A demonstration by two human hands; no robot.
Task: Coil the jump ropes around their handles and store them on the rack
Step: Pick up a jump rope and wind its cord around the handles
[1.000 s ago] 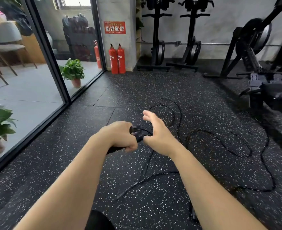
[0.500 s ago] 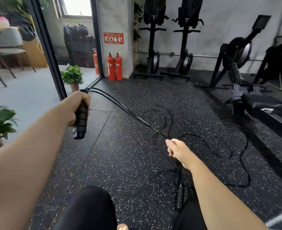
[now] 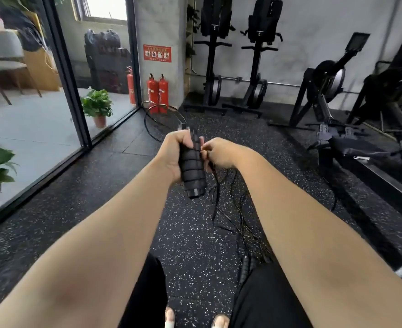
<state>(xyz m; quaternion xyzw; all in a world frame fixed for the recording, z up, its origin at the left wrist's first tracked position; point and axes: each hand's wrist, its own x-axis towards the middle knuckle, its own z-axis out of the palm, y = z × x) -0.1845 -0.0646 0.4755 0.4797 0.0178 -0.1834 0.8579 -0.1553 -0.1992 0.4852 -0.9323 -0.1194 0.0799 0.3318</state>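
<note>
Room: gym floor [image 3: 81,209] of black speckled rubber, a glass wall on the left with potted plants [image 3: 97,106] behind it, two red fire extinguishers [image 3: 158,93] at the pillar, rowing machines [image 3: 323,91] along the far wall.
Rack: not in view from where I stand, so storing is a later step.
Rope: black cord [image 3: 228,207] lies in loose tangles on the floor between and ahead of the person's legs; one loop arcs up past the top of the held handles (blurred, likely mid-swing).
Second set of handles [image 3: 245,268]: lying on the floor by the right knee, well apart from both hands.
Held handles [image 3: 193,166]: ribbed black grips, long axis near upright, butt end pointing down toward the floor, top end tipped slightly away.
Left hand [image 3: 174,153]: fingers curled firmly round the handles from the left side, forearm stretched forward.
Right hand [image 3: 219,152]: just right of the handles, touching them; fingers pinching the cord, which hangs down from them to the floor.
Key relation: the cord lies on the handles' right, so the right hand is nearer and placed to carry the next turn around that upright axis.
</note>
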